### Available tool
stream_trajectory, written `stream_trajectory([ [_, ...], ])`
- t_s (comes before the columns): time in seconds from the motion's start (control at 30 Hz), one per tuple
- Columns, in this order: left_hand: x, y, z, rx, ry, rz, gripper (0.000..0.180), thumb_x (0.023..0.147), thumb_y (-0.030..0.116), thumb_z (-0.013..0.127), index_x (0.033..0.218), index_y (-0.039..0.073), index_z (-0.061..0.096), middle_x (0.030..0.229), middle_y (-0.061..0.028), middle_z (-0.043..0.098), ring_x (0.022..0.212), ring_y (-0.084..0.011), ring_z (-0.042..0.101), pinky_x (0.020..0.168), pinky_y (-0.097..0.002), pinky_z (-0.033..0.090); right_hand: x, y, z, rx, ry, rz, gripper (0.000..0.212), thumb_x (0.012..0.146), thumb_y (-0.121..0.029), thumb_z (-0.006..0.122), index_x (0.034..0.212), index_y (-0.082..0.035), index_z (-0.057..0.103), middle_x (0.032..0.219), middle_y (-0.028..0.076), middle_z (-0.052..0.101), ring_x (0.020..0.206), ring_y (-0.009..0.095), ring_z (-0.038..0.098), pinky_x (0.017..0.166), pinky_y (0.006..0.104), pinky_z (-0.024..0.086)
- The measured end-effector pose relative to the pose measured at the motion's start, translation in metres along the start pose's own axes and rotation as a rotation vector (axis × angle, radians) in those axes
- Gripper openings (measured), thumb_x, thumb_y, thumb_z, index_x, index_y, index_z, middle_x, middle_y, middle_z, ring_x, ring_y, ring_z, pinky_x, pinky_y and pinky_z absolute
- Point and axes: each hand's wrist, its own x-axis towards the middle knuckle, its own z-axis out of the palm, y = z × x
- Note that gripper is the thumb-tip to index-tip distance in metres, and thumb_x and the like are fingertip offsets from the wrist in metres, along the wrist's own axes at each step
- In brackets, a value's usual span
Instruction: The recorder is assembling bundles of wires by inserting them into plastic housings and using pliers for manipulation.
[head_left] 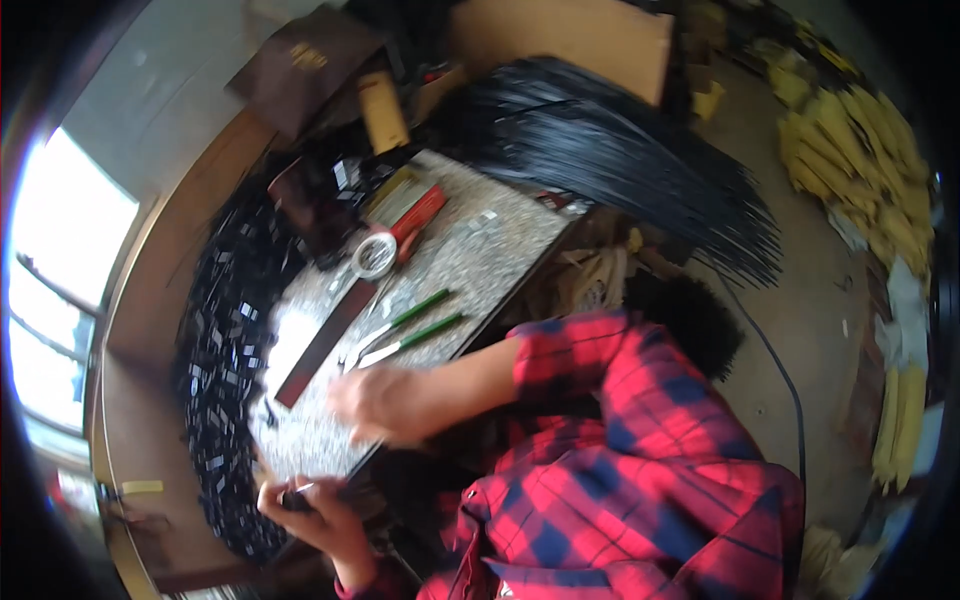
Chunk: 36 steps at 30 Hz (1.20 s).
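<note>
Pinching small dark piece between fingers of left hand, beside worktop's lower edge; cannot tell for blurred right hand.

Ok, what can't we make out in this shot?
All in the head view:
1. Small dark item in the left hand: blurred, partly covered by fingers.
2. Right hand: motion blur hides whether it holds anything.
3. Scene beyond the window: washed out by glare.

Flat bar on worktop, left of tool handles; tape roll behind both. Scrap heap left of worktop, strip bundle behind it.
</note>
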Motion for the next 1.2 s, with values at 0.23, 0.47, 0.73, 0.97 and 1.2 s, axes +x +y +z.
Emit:
stream_trajectory([
  [0.23, -0.012, -0.024, 0.0, -0.23, -0.131, -0.064, 0.026, 0.094, 0.001, 0.044, 0.113, 0.009, 0.029, 0.072, -0.0059, 0.046, 0.057, -0.0124, 0.052, 0.054, -0.0263, 0.047, -0.032, 0.05, -0.039, -0.533, -0.338, 0.312, 0.034, 0.083, -0.034, 0.065, 0.089, -0.001, 0.055, 0.095, 0.015, 0.054, 0.092, 0.031, 0.055, 0.078, 0.0381, 0.048],
  [0.47, -0.005, -0.043, 0.001, -0.416, -0.163, -0.205, 0.022, 0.094, -0.001, 0.048, 0.108, 0.008, 0.033, 0.085, -0.0068, 0.049, 0.066, -0.0108, 0.048, 0.062, -0.0232, 0.043, -0.04, 0.056, -0.023, -0.498, -0.439, 0.241, 0.034, 0.08, -0.031, 0.069, 0.089, -0.002, 0.054, 0.094, 0.014, 0.055, 0.092, 0.03, 0.055, 0.08, 0.0371, 0.048],
  [0.73, -0.013, -0.079, -0.007, -0.4, -0.21, -0.292, 0.012, 0.097, 0.003, 0.047, 0.094, 0.007, 0.036, 0.103, -0.0129, 0.055, 0.073, -0.0094, 0.05, 0.069, -0.0221, 0.043, -0.036, 0.072, -0.029, -0.631, -0.373, 0.231, 0.033, 0.079, -0.032, 0.069, 0.087, -0.003, 0.054, 0.091, 0.014, 0.055, 0.089, 0.029, 0.054, 0.078, 0.0379, 0.047],
  [0.97, -0.021, -0.092, -0.006, -0.427, -0.235, -0.236, 0.014, 0.097, 0.005, 0.048, 0.092, 0.008, 0.035, 0.087, -0.0097, 0.059, 0.077, -0.0114, 0.056, 0.078, -0.0263, 0.047, -0.026, 0.068, -0.032, -0.437, -0.367, 0.327, 0.03, 0.086, -0.027, 0.064, 0.084, -0.001, 0.05, 0.091, 0.016, 0.056, 0.081, 0.032, 0.057, 0.071, 0.0387, 0.047],
  [1.2, -0.031, -0.099, -0.006, -0.33, -0.246, -0.308, 0.024, 0.092, -0.002, 0.055, 0.091, 0.009, 0.034, 0.069, 0.002, 0.037, 0.06, -0.0063, 0.042, 0.061, -0.0224, 0.044, 0.009, 0.029, -0.043, 0.016, -0.545, 0.46, 0.034, 0.079, -0.022, 0.073, 0.08, -0.003, 0.046, 0.091, 0.014, 0.056, 0.076, 0.029, 0.055, 0.067, 0.0366, 0.044],
])
